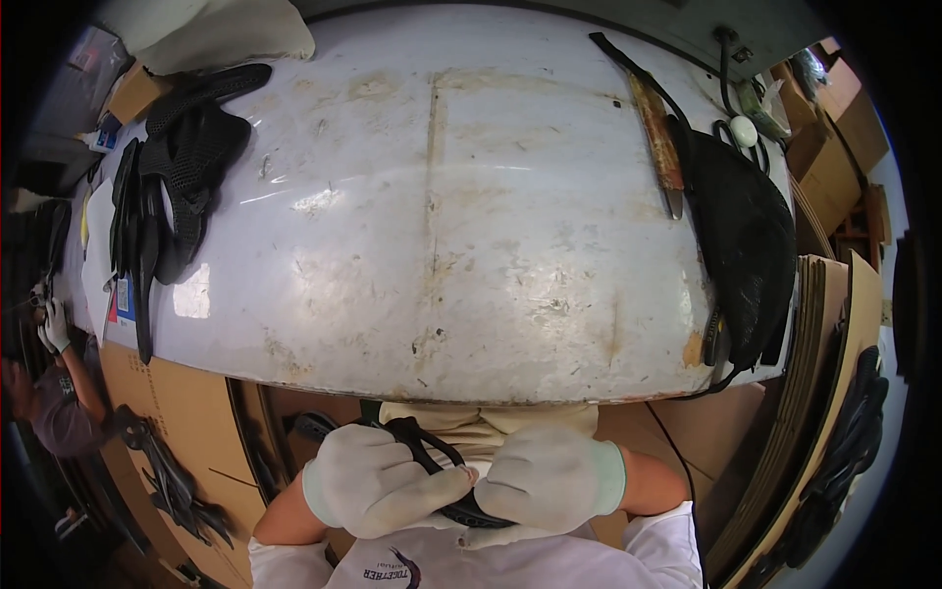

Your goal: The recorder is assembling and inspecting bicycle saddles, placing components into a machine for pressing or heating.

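Close to my body, below the table's front edge, both gloved hands are closed round a black, shoe-like piece [429, 452] with a curved, strap-like rim. My left hand [368, 478] grips one side of it, fingers curled over. My right hand [549, 476] pinches the other side, with the fingertips of both hands almost meeting. Much of the piece is hidden by the white gloves, so its exact kind is unclear. Both hands are nearest the front edge of the white table [510, 294].
Black mesh shoe parts [186, 147] lie on the table's left. At its right are a black bag-like cloth [741, 236] and a worn, wrapped blade [655, 128]. Cardboard with black pieces [834, 461] stands at right. Another person's gloved hand [56, 324] shows far left.
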The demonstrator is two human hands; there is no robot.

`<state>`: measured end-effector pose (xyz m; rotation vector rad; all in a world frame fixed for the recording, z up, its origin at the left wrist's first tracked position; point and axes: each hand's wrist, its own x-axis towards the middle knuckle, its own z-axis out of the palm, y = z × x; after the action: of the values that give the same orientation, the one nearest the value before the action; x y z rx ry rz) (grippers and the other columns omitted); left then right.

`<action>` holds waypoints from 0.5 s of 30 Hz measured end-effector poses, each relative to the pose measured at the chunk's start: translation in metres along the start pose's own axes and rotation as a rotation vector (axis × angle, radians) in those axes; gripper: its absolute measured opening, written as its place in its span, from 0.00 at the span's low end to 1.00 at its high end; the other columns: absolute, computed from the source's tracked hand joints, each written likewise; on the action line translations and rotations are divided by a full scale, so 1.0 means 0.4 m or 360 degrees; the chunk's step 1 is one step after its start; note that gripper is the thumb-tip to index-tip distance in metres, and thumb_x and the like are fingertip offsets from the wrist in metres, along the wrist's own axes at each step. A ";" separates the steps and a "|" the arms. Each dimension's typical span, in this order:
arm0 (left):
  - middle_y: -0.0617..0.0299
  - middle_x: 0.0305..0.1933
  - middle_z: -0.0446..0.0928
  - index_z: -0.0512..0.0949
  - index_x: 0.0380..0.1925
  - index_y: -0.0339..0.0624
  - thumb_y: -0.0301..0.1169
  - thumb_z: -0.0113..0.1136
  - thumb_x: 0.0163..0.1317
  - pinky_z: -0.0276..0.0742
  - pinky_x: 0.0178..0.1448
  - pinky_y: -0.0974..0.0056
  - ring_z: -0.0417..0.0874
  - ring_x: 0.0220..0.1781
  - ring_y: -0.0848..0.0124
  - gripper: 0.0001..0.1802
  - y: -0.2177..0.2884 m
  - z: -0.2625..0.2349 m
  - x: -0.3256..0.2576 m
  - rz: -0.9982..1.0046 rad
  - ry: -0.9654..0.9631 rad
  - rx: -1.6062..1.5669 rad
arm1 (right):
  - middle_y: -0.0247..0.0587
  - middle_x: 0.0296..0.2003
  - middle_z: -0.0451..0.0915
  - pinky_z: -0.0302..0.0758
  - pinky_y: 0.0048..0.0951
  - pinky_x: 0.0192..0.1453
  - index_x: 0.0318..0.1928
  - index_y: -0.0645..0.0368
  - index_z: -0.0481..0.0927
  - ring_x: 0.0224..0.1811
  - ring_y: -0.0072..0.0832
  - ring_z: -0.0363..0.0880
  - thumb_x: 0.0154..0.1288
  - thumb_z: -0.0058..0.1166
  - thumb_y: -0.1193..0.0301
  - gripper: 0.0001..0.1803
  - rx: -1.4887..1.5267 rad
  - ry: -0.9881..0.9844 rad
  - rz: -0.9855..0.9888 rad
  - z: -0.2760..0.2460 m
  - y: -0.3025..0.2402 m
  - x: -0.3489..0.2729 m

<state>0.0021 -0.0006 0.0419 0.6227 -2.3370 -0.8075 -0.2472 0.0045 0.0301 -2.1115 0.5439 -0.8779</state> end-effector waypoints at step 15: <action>0.76 0.19 0.68 0.84 0.52 0.53 0.31 0.69 0.61 0.57 0.20 0.73 0.69 0.17 0.80 0.18 0.054 -0.010 0.037 0.0010 0.0019 0.0567 | 0.31 0.18 0.65 0.64 0.31 0.22 0.19 0.50 0.72 0.17 0.30 0.67 0.54 0.74 0.50 0.25 -0.0183 0.0137 0.0078 0.021 0.014 0.003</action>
<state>-0.0111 0.0046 0.0643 0.7630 -2.4907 -0.3823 -0.2406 0.0043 0.0222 -2.1609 0.7030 -0.9325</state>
